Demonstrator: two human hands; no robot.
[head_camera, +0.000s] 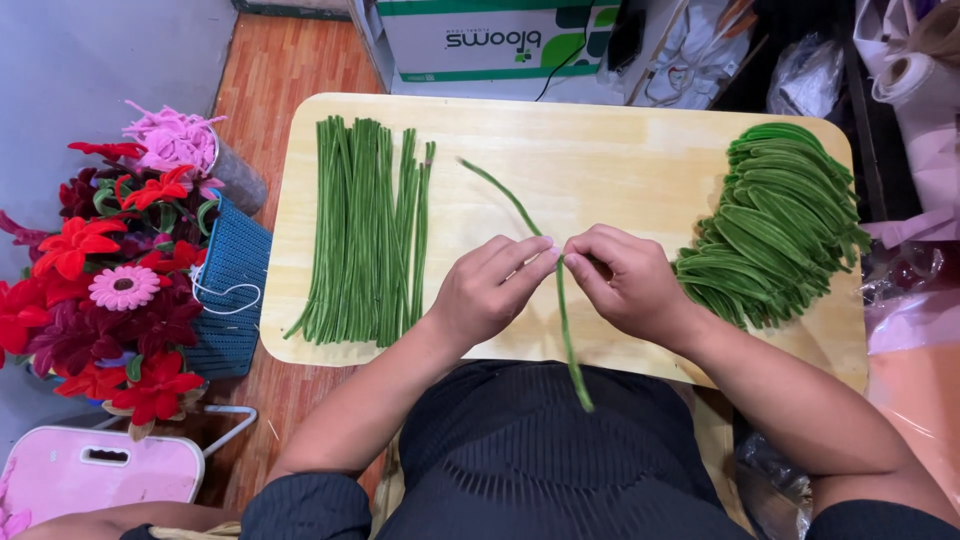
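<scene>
Green and fuzzy, a long pipe cleaner (565, 320) runs through both hands at the near edge of the wooden board (600, 150). Its near end hangs down over the person's dark ribbed top (530, 450), and its far end slants up and left across the bare wood.

The left hand (487, 290) is curled, thumb and forefinger pinched shut on the stem where it bends. The right hand (625, 280) meets it fingertip to fingertip, its fingers also closed on the same stem, so the two hands touch at the bend.

Left of the hands lies a bundle of straight green pipe cleaners (368, 230), laid side by side and pointing away from the person. Right of the hands, just beside the right wrist, sits a pile of green stems bent into leaf-shaped loops (780, 230), fanned out up to the board's far right corner.

Off the board to the left stands a blue woven basket (232, 290), beside a bunch of red, maroon and pink flowers (100, 290). A pink plastic case (100, 470) lies on the floor nearer. Beyond the far edge stands a white and green cardboard box (490, 40).
</scene>
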